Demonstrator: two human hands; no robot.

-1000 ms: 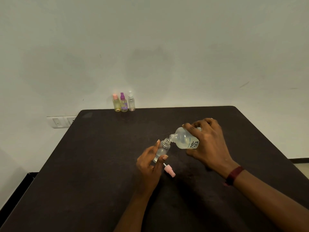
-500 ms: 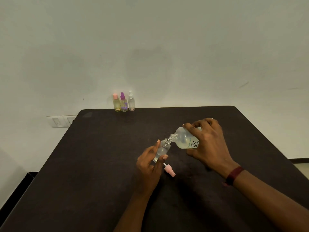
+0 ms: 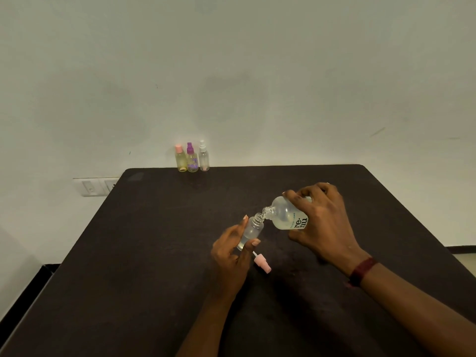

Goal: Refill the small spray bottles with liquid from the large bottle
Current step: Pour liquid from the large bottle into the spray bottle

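small clear plastic spray bottle (image 3: 251, 231), uncapped, threaded neck exposed: held tilted near the middle of the table, a little clear liquid seen at its lower end. it is pinched between the thumb and fingers of the left hand (image 3: 231, 256), whose grip is closed around the bottle's body.

large translucent round-shouldered bottle with white printed label (image 3: 286, 215): tipped nearly on its side, its open mouth set against the mouth of the small bottle. pale liquid is visible inside. it is grasped around its base end by the right hand (image 3: 322, 220), fingers curled over the top and thumb underneath. a dark red wristband (image 3: 363, 270) is worn on the right wrist.

pink plastic spray cap with white dip tube (image 3: 262, 264): laid on its side on the table, just beside the left hand, tube end pointed toward the small bottle.

dark matte rectangular table (image 3: 154, 253): both forearms are extended over it.

three small spray bottles, stood upright in a close row at the far table edge against the wall: yellow-tinted bottle with pink cap (image 3: 181, 161), clear bottle with purple sprayer and purple specks (image 3: 192, 162), clear bottle with white sprayer (image 3: 204, 158).

pale plain wall (image 3: 231, 73): a white switch plate (image 3: 95, 186) is mounted low at left, partly hidden by the table corner.
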